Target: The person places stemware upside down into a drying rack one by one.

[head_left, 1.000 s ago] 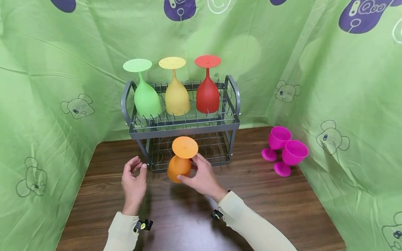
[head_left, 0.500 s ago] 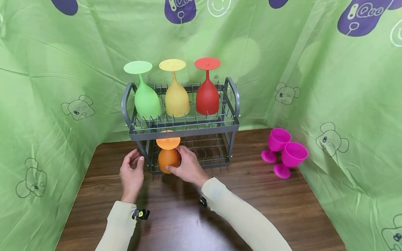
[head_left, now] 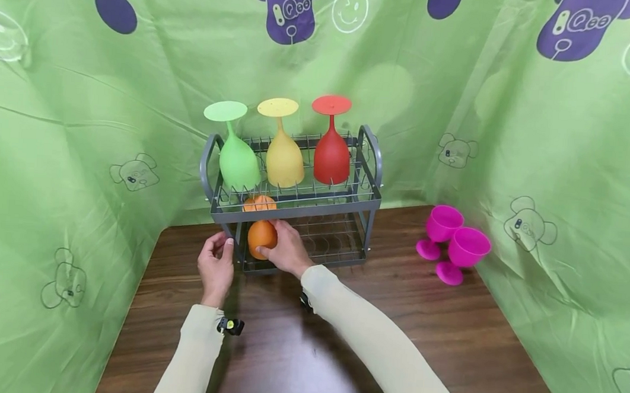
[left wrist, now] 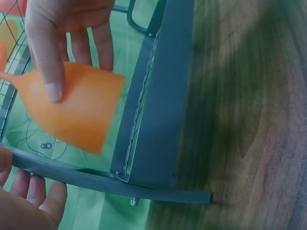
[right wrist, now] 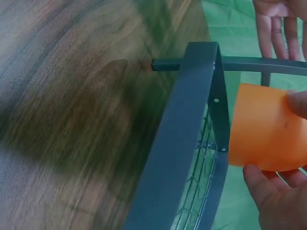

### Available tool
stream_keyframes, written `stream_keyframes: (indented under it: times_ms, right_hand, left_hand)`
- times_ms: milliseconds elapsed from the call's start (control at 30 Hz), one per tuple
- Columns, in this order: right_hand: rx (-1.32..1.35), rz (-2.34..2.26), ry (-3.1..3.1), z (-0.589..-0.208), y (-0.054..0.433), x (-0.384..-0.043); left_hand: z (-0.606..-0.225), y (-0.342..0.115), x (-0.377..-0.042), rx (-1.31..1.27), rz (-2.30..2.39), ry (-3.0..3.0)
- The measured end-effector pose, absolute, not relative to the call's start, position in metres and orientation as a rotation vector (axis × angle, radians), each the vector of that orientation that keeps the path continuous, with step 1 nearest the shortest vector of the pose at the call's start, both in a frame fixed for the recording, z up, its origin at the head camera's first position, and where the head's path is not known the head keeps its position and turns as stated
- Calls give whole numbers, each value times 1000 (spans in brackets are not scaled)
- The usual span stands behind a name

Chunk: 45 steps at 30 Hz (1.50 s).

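RH (head_left: 288, 251) grips orange cup (head_left: 262, 239), pink cups (head_left: 464, 249) headcam-only

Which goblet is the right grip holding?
The orange goblet, bowl down at the rack's lower tier, in the right grip. The green goblet, yellow goblet and red goblet sit inverted on the upper tier; the pink goblets stand upright on the table.

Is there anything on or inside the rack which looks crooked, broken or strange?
Nothing looks plainly broken, including the orange goblet in the right hand. The green goblet atop the rack appears to lean left more than the yellow goblet and red goblet, though camera angle may explain it.
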State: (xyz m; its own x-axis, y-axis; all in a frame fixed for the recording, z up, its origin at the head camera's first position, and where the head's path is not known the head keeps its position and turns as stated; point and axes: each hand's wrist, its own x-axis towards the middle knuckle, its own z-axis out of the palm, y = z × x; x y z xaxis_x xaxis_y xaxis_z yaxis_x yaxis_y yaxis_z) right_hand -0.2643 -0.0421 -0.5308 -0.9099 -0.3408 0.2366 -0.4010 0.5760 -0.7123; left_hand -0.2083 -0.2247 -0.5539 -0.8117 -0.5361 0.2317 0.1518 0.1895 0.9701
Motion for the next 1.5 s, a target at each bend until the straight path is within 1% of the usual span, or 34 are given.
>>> stream_keyframes:
  times_ms: [233, 700, 1300, 1500]
  right_hand:
    - [627, 1226, -2779, -544, -48, -263]
    - [677, 1208, -2795, -569, -54, -252]
    - [700, 1189, -2800, -571, -55, -250]
    - [642, 1269, -2812, -567, -49, -244]
  left_hand:
    - [-556, -222, -212, 381, -1697, -1927]
    - [-555, -231, -214, 420, -1747, -2039]
    - [-556, -231, -210, 407, -1760, -2037]
    - [-557, -232, -208, 416, -1774, -2013]
